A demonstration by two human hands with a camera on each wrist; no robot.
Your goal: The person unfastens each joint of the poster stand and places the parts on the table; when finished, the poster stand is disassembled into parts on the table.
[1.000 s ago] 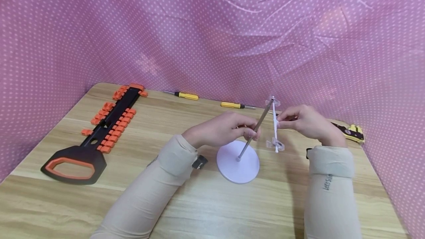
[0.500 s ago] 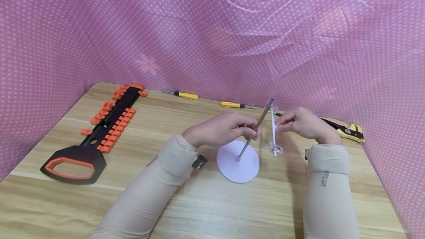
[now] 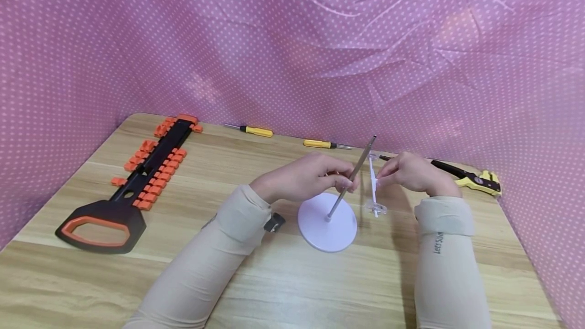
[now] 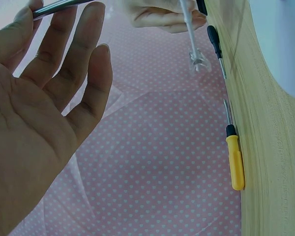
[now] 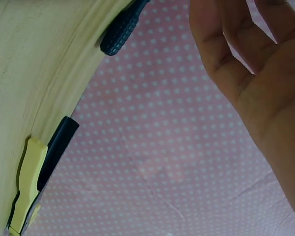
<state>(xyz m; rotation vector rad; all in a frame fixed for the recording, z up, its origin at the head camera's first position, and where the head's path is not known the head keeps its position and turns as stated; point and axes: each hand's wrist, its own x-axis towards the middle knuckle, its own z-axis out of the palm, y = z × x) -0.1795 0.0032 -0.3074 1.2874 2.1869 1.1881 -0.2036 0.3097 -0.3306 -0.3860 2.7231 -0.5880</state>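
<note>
My left hand holds the thin metal rod of a stand, its fingers and thumb at the upper part. At the rod's foot is a round white base; the rod leans away to the right in the head view. Just right of the rod, my right hand pinches a slim white bar near its middle. A clear plastic clip sits at the bar's near end, another at the far end. Bar and rod are apart. The right wrist view shows fingers, but their tips are cut off.
Left on the wooden table lies a black rack with orange clips. Two yellow-handled screwdrivers lie along the back edge. Behind the right hand are a black-handled screwdriver and a yellow-and-black plier-like tool. A pink dotted curtain surrounds the table.
My right hand has moved left and slightly down in the head view, carrying the white bar with it. The left hand and the stand have stayed in place.
</note>
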